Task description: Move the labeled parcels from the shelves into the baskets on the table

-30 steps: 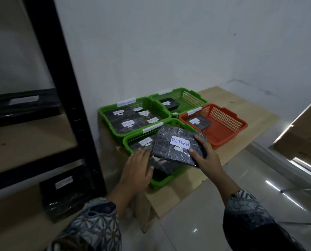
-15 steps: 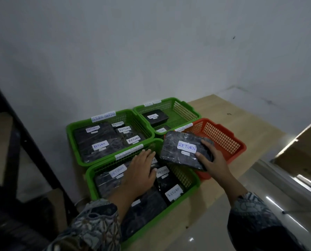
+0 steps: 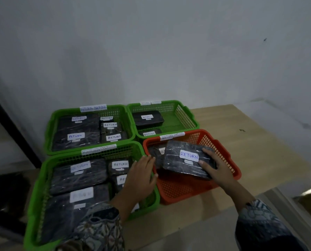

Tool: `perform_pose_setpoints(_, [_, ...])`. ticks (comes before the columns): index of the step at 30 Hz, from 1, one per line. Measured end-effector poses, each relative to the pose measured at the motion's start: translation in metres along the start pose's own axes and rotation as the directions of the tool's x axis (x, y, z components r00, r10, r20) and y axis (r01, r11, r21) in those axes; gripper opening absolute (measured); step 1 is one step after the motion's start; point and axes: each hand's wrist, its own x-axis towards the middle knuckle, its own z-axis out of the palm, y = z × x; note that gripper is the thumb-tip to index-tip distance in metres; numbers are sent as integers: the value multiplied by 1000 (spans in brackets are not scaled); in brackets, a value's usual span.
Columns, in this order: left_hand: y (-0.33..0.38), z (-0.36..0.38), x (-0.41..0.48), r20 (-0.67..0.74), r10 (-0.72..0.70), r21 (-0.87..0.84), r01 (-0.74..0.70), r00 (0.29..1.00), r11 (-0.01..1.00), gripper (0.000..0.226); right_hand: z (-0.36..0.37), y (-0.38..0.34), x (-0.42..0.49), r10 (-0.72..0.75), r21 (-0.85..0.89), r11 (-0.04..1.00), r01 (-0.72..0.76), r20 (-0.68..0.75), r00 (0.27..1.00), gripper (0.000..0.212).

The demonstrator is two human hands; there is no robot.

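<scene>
My right hand (image 3: 215, 169) grips a black wrapped parcel (image 3: 176, 164) with a white "RETURN" label, held tilted inside the orange basket (image 3: 183, 193), over another black parcel (image 3: 155, 153) lying there. My left hand (image 3: 142, 175) hovers flat with fingers spread over the right rim of the near green basket (image 3: 38, 196), touching nothing that I can make out. That basket holds several labeled black parcels. The far left green basket (image 3: 50, 127) also holds several parcels, and the far right green basket (image 3: 184, 113) holds two.
The four baskets sit together on a light wooden table (image 3: 256, 151) against a white wall. A black shelf post (image 3: 11, 127) stands at the left edge. Bare tabletop lies to the right of the baskets; the table's front edge runs below the orange basket.
The view has swung right and down, away from the shelves. My right hand has carried the parcel from above the near green basket into the orange basket. My left hand moved right along with it.
</scene>
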Motion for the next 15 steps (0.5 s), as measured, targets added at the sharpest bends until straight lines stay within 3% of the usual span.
perform_pose_setpoints(7, [25, 26, -4, -1, -165, 45, 165, 986, 985, 69, -19, 29, 23, 28, -32, 999, -19, 287, 957, 44])
perform_pose_setpoints(15, [24, 35, -4, -20, -169, 132, 170, 985, 977, 80, -15, 40, 49, 35, -81, 997, 7, 504, 863, 42])
